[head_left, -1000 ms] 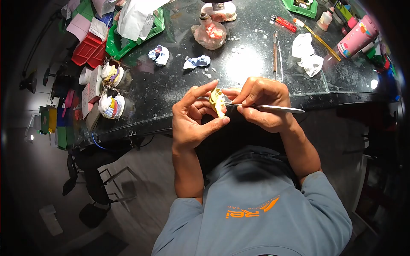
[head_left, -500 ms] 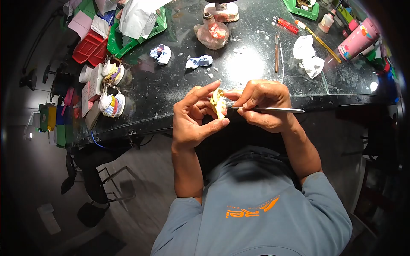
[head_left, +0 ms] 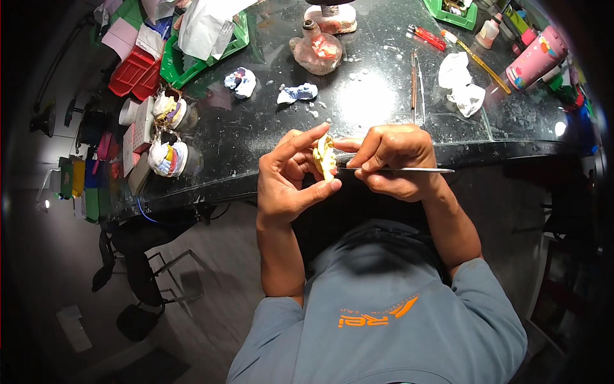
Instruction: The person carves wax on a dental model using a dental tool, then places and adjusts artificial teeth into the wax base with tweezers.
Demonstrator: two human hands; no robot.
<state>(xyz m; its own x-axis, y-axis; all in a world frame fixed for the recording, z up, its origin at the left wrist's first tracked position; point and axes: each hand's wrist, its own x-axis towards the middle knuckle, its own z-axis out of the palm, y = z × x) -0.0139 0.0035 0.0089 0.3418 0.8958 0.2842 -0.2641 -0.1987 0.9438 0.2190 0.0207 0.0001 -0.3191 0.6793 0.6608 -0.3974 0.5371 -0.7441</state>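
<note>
My left hand pinches a pale yellow dental cast on edge between thumb and fingertips, just in front of the bench edge. In my right hand is a slim metal carving tool, gripped like a pen. Its thin end points left at the cast; whether the tip touches cannot be made out. The handle sticks out to the right. One right fingertip reaches close to the cast. On the bench beyond lie two pale blue impression pieces.
Dental models stand at the bench's left. Behind are a glass spirit burner, a green tray and a red tray. Brushes, crumpled tissue and a pink bottle lie to the right.
The carving tool's handle has tilted slightly, its outer end a little lower. The cast has shifted and turned slightly in my left hand. Both grips stay the same.
</note>
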